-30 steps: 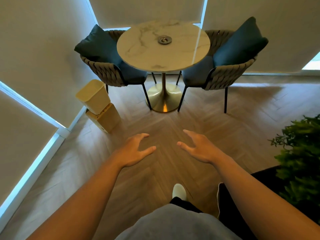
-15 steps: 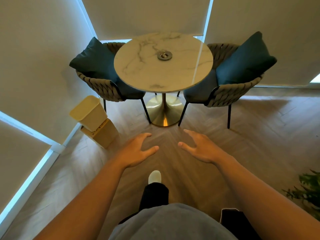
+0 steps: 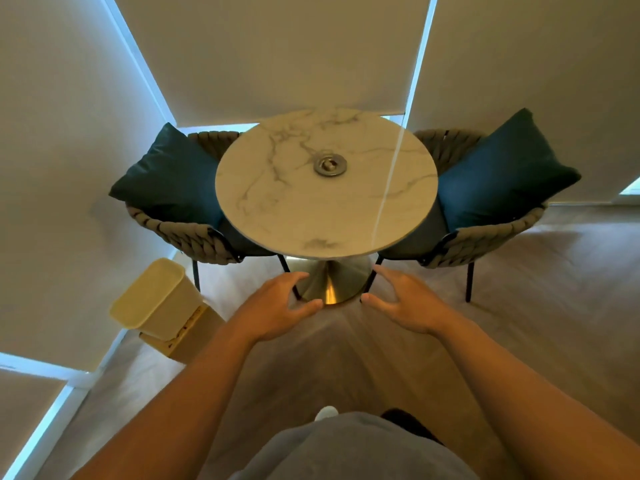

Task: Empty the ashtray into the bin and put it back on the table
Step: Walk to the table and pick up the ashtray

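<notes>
Walked way closer in the last second, ashtray (image 3: 330, 164) on the desk (image 3: 277, 209) nearly reachable, left hand (image 3: 277, 304) and right hand (image 3: 403, 301) both loose, holding nothing.

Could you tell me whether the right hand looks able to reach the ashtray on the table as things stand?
Probably yes: the right hand is empty and open, and nothing stands on the table around the ashtray.

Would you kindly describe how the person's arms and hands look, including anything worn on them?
Both arms are bare right up to the frame edge, with no sleeves in view. The left hand and right hand carry no gloves, and no rings, watch or bracelets are visible. A grey garment covers the torso.
</notes>
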